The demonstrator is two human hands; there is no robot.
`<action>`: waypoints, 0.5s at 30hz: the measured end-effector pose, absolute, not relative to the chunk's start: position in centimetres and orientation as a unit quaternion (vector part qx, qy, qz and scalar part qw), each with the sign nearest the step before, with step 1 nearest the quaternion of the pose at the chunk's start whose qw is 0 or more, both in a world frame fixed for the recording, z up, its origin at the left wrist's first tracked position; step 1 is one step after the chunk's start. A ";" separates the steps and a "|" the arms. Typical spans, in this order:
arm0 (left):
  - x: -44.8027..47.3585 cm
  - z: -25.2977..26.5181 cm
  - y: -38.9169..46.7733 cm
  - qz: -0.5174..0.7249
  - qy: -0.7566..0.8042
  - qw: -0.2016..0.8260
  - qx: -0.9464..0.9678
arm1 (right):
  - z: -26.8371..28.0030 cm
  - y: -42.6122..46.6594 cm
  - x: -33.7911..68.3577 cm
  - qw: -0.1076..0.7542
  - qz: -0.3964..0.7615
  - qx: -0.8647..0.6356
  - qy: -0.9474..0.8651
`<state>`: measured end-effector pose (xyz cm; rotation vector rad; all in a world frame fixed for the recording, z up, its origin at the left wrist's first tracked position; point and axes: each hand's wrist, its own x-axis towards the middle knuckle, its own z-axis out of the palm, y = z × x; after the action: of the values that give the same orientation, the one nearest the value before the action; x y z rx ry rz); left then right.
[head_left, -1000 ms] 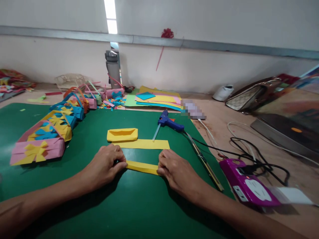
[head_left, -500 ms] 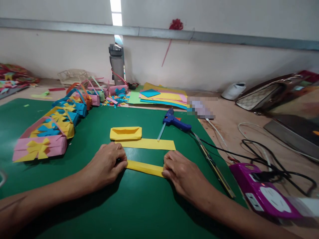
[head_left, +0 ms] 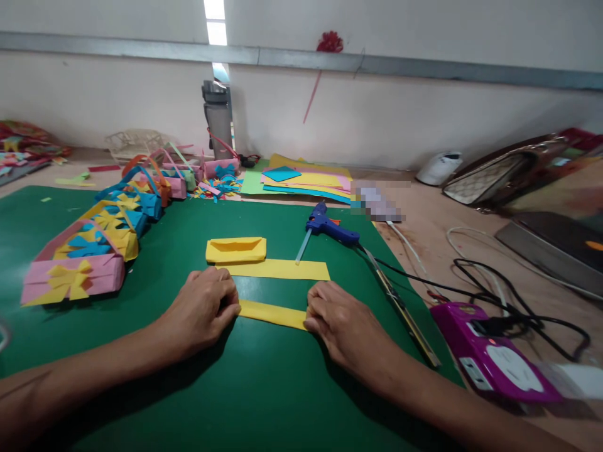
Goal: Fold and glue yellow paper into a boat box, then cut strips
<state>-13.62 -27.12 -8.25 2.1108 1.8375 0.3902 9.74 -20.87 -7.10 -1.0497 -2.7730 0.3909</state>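
Observation:
Between my two hands a narrow yellow paper strip (head_left: 272, 315) is stretched just above or on the green mat (head_left: 264, 389). My left hand (head_left: 205, 306) pinches its left end, thumb against curled fingers. The right end is pinched by my right hand (head_left: 342, 317). Beyond them lies a wider flat yellow paper strip (head_left: 282, 269), its left end partly behind my left hand. A small folded yellow paper box (head_left: 235, 251) sits at that strip's back left. Further right, a blue glue gun (head_left: 330, 227) rests on the mat, its glue stick (head_left: 304, 245) pointing toward the strip.
Several finished paper baskets (head_left: 75, 276) with bows line the left side. Coloured paper sheets (head_left: 306, 179) and a grey bottle (head_left: 219, 122) stand at the back. A craft knife (head_left: 409, 317), cables (head_left: 532, 326) and a purple power strip (head_left: 494, 358) lie at right.
The view shifts slightly. Both hands keep their pinch on the narrow strip, which now looks flatter, with its fold line less plain.

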 end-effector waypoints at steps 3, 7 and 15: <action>-13.6 -8.4 -27.2 0.146 0.640 0.147 0.740 | -7.1 -20.9 9.7 0.080 0.132 -0.347 -0.925; -13.7 -8.7 -27.2 0.157 0.632 0.144 0.745 | -7.2 -21.0 9.8 0.079 0.127 -0.338 -0.929; -13.9 -8.9 -27.3 0.159 0.626 0.141 0.750 | -7.6 -21.0 10.1 0.090 0.097 -0.313 -0.941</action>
<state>-13.91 -27.35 -8.90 2.1656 1.8079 0.4603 10.11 -20.96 -7.59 -0.9298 -2.7975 0.2891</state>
